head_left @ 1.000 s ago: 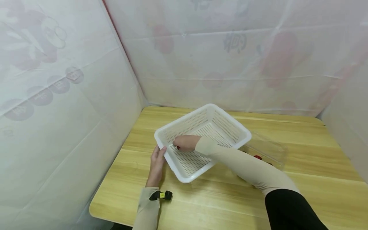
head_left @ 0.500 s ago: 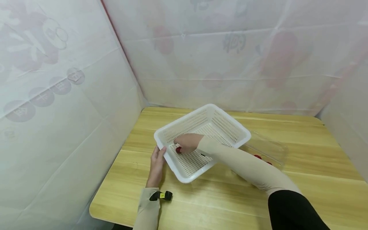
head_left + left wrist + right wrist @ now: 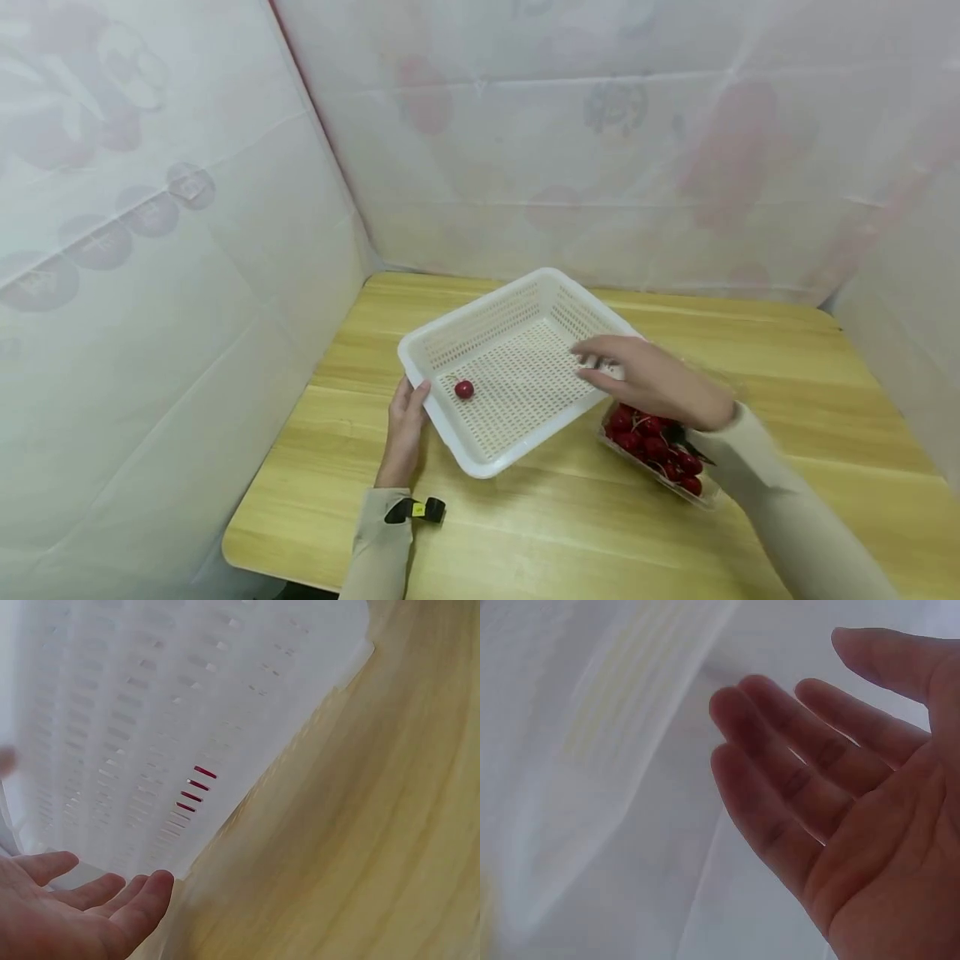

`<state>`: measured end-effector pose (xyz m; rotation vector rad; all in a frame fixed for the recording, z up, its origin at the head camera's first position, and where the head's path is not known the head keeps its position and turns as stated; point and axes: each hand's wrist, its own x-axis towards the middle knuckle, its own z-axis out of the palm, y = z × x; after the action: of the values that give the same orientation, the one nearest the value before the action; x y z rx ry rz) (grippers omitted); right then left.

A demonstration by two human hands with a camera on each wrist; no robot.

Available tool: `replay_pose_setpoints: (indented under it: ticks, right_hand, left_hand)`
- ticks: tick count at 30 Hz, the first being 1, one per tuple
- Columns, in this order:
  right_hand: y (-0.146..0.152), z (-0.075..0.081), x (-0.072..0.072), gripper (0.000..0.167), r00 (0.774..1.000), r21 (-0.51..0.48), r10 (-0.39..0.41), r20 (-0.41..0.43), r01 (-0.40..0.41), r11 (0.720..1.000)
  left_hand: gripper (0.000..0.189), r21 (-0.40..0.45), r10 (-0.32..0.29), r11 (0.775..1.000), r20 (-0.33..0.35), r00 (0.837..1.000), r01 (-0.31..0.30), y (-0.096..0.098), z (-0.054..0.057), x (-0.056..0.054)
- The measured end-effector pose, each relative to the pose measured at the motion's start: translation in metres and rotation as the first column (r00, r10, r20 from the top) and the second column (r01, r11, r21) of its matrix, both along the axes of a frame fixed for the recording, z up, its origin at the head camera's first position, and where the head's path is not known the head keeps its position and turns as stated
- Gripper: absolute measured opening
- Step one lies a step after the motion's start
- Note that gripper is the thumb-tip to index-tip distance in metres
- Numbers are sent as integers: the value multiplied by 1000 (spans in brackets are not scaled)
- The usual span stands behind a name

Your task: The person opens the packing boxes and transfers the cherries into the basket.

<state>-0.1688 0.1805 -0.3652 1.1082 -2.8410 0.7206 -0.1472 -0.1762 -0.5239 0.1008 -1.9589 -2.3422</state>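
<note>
Head: your left grip [image 3: 402, 429] pinched the basket [image 3: 483, 469], one cherry [image 3: 464, 389] inside. Left wrist: its red showed through; a loosened hold could have set it rolling. Right wrist: your right grip [image 3: 862, 814], loosely extended, held nothing.

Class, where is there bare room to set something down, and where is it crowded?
Inside the basket, between the lone cherry and the far corner; on the table, bordered by left sleeve, basket and box. The box is crowded with cherries.
</note>
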Motion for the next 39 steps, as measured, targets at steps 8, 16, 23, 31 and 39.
replay_pose_setpoints:
  ticks: [8,16,23,31,39]
  right_hand:
    - [103,-49,56,37,955,92,-295,29,291,952]
    - [129,-82,91,33,922,167,-380,75,364,916]
    - [126,-86,86,40,916,224,-398,59,376,899]
    - [126,-97,84,37,921,225,-389,13,377,899]
    - [130,-98,85,39,893,219,-443,72,420,881]
  left_hand:
    - [58,-35,19,999,27,999,-18,-3,6,10]
    - [57,-55,24,998,48,999,-21,0,8,11]
    - [55,-28,30,999,38,999,-29,4,3,9]
    - [56,-32,33,999,35,999,-32,6,0,11]
    - [57,-38,28,999,38,999,-26,7,1,11]
